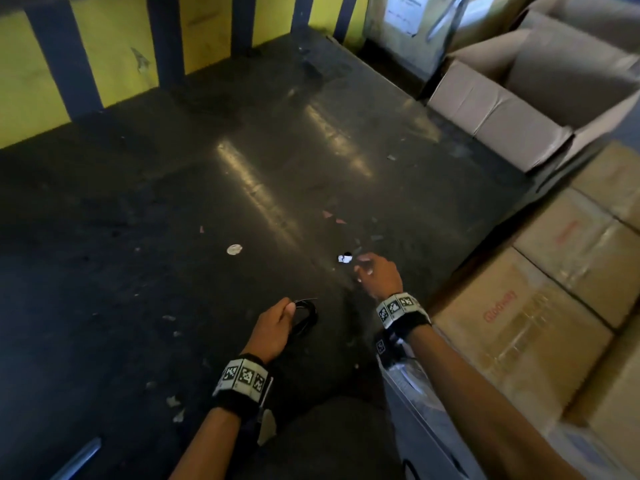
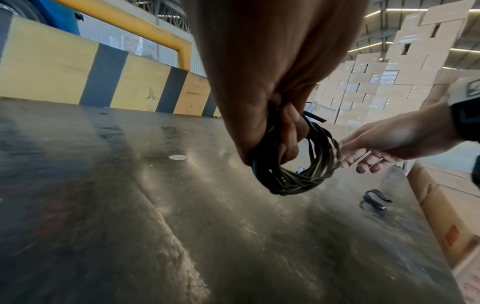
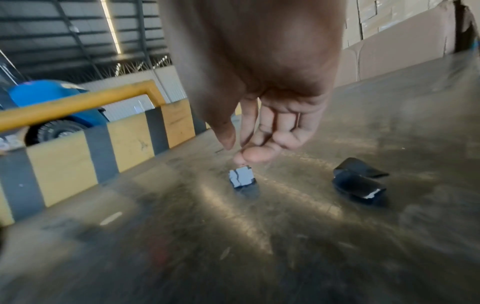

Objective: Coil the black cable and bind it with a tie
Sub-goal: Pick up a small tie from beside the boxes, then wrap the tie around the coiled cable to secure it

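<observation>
My left hand (image 1: 287, 308) grips the black cable (image 1: 308, 315), wound into a small coil of several loops, just above the dark floor. In the left wrist view the coil (image 2: 311, 174) hangs from the curled fingers (image 2: 291, 131), with one cable end sticking out at the top. My right hand (image 1: 362, 268) hovers to the right and farther out, fingers relaxed and pointing down, holding nothing. Right under its fingertips (image 3: 255, 154) lies a small black and grey-white folded piece (image 3: 241, 178). A folded black strap (image 3: 359, 183) lies on the floor to its right.
Stacked cardboard boxes (image 1: 554, 306) line the right side, with an open box (image 1: 540, 91) behind them. A yellow and dark striped kerb (image 1: 52, 64) closes the far side. Small scraps of litter (image 1: 234, 249) dot the floor. My knee (image 1: 329, 438) is at the bottom.
</observation>
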### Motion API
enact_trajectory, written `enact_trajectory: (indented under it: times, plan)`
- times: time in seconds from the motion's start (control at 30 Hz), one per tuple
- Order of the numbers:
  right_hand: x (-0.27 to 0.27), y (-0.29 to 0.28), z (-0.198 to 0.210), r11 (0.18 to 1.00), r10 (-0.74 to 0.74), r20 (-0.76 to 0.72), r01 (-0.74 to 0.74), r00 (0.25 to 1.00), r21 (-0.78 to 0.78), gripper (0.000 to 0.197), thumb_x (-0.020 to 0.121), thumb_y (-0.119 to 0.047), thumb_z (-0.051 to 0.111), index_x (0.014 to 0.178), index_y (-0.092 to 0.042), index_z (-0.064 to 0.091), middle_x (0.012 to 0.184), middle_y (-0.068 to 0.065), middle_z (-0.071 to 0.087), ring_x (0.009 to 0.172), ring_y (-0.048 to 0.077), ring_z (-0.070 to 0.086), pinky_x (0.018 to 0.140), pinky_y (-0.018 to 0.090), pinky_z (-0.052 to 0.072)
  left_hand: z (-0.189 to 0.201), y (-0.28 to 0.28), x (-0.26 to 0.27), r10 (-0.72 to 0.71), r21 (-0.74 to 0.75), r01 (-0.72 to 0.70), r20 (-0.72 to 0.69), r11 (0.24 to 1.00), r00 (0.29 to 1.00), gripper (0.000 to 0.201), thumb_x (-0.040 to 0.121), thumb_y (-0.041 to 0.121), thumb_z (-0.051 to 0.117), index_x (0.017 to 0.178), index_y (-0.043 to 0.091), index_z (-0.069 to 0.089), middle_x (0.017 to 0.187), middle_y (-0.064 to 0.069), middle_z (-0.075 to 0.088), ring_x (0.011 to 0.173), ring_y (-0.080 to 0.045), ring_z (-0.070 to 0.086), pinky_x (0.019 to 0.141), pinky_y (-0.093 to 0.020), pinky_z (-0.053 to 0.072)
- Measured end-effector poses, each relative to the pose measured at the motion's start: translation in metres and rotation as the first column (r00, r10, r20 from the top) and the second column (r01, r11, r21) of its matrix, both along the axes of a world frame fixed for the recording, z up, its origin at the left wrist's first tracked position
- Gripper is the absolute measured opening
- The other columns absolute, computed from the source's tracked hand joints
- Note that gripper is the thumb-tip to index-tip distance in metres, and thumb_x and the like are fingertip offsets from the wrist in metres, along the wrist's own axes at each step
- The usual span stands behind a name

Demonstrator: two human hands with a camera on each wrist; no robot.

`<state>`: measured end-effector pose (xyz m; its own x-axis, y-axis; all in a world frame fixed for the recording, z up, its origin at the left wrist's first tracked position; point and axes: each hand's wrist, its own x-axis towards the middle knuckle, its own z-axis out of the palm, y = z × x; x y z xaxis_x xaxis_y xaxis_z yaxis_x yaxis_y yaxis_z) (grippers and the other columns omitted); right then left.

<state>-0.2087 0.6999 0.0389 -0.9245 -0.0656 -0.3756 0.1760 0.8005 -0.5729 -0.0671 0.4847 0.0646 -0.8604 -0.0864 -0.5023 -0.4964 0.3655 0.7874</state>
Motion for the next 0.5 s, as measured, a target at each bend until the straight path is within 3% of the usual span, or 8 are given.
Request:
enact_trajectory:
  times: [0.13,0.23,0.5]
  plan:
    - [-0.03,-0.013,-0.007,0.993,0.047,0.012,-0.048,0.999,0.111,0.037,0.093,-0.031,0.059,0.13,-0.025,0.057,0.118,0.016,0.071,0.115,0.037,0.064,0.093,0.044,0.054,0.001,-0.011,-0.002,0.033,-0.018,-0.033,-0.01,0.999,0.999,0.032,0.106,0.029,0.034,0.081,0.019,0.05,0.077,-0.002,0.05,0.071,-0.013,0.048,0.069,-0.03,0.042]
    - [-0.042,-0.023,-0.018,0.975,0.13,0.049,-0.137,0.99,0.177,0.03,0.093,-0.031,0.055,0.122,-0.022,0.056,0.116,0.018,0.07,0.113,0.041,0.063,0.088,0.044,0.052,0.004,-0.021,-0.004,0.08,-0.025,-0.08,-0.005,0.996,0.997,0.031,0.106,0.03,0.034,0.087,0.014,0.053,0.078,-0.003,0.052,0.071,-0.013,0.049,0.068,-0.028,0.043]
    - [-0.039,-0.035,-0.038,0.977,0.123,0.008,-0.123,0.992,0.173,0.023,0.095,-0.025,0.056,0.116,-0.019,0.049,0.098,0.018,0.072,0.092,0.039,0.07,0.075,0.045,0.058,0.016,-0.038,-0.005,0.229,-0.022,-0.229,-0.01,0.973,0.973,0.031,0.106,0.03,0.034,0.092,0.01,0.054,0.077,-0.002,0.05,0.07,-0.012,0.048,0.068,-0.027,0.043]
